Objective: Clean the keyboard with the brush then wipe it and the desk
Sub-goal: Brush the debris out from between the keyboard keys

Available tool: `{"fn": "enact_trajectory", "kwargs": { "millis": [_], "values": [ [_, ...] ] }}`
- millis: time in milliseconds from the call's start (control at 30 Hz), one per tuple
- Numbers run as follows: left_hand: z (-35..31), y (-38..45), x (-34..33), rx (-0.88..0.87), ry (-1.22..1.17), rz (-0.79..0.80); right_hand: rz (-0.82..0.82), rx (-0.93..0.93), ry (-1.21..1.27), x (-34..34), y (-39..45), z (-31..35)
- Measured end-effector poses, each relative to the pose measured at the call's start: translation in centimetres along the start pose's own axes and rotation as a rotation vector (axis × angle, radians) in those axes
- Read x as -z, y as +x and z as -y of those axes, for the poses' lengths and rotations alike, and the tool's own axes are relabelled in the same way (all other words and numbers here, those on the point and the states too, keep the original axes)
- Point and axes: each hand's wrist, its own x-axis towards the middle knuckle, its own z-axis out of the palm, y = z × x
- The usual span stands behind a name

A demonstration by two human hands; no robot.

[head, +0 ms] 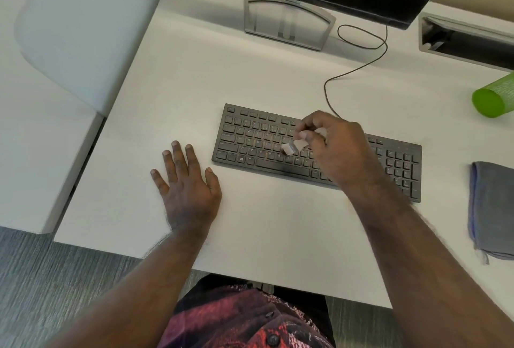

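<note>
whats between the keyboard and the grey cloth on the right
Nothing: in the head view the stretch between the keyboard and the grey cloth is bare white desk. They lie apart, not touching.

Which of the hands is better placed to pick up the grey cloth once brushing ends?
Right. The grey cloth lies at the desk's right edge, beyond the keyboard; the left hand rests flat far across. The right hand must drop the brush first.

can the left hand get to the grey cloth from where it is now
Probably not easily: the left hand lies flat left of the keyboard, the grey cloth is far right, and the right hand, holding the brush, is between.
</note>
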Motion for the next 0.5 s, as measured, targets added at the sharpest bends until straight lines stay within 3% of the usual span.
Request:
{"fn": "enact_trajectory", "kwargs": {
  "millis": [300,500],
  "values": [
    [-0.1,0.0,0.1,-0.003,0.003,-0.002,0.081,0.128,0.085,-4.3,0.9,2.4],
    [-0.1,0.0,0.1,-0.001,0.006,0.004,-0.008,0.105,0.189,-4.0,1.6,2.9]
  ]
}}
